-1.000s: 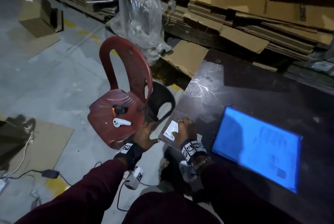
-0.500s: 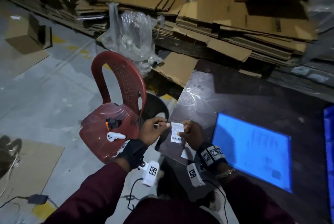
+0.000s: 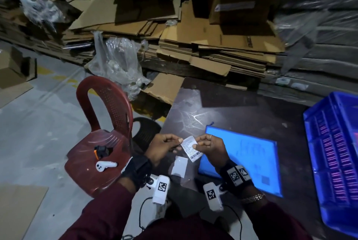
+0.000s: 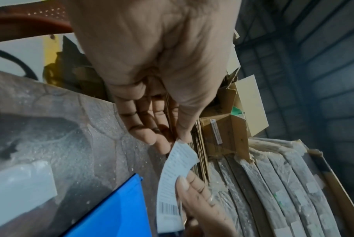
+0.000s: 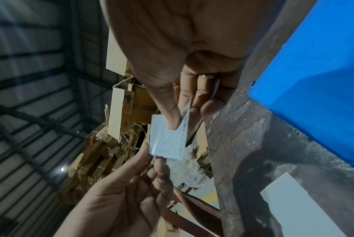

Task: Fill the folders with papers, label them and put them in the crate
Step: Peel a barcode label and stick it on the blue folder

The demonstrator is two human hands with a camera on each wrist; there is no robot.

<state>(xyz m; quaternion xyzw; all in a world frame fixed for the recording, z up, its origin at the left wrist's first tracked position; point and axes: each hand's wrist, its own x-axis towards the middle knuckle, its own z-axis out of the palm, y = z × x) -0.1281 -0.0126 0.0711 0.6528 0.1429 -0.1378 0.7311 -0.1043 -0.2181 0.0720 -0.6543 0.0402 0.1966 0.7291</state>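
A small white barcode label (image 3: 190, 148) (image 4: 173, 181) (image 5: 167, 139) is held in the air above the dark table's near-left corner. My left hand (image 3: 166, 147) pinches its top corner between thumb and fingers. My right hand (image 3: 208, 145) pinches its right edge with the thumb on the printed face. A blue folder (image 3: 244, 160) (image 4: 115, 213) (image 5: 313, 72) lies flat on the table just right of the hands. A blue plastic crate (image 3: 335, 154) stands at the table's right side.
A white sheet (image 3: 179, 166) lies on the table (image 3: 232, 108) under the hands. A red plastic chair (image 3: 100, 139) at the left carries a white controller (image 3: 105, 165) and a small black device (image 3: 101, 151). Flattened cardboard (image 3: 193, 46) is piled behind.
The right hand lifted the label off the table's corner. The left hand left the chair's edge and now pinches the label too. The view swung right, showing the crate.
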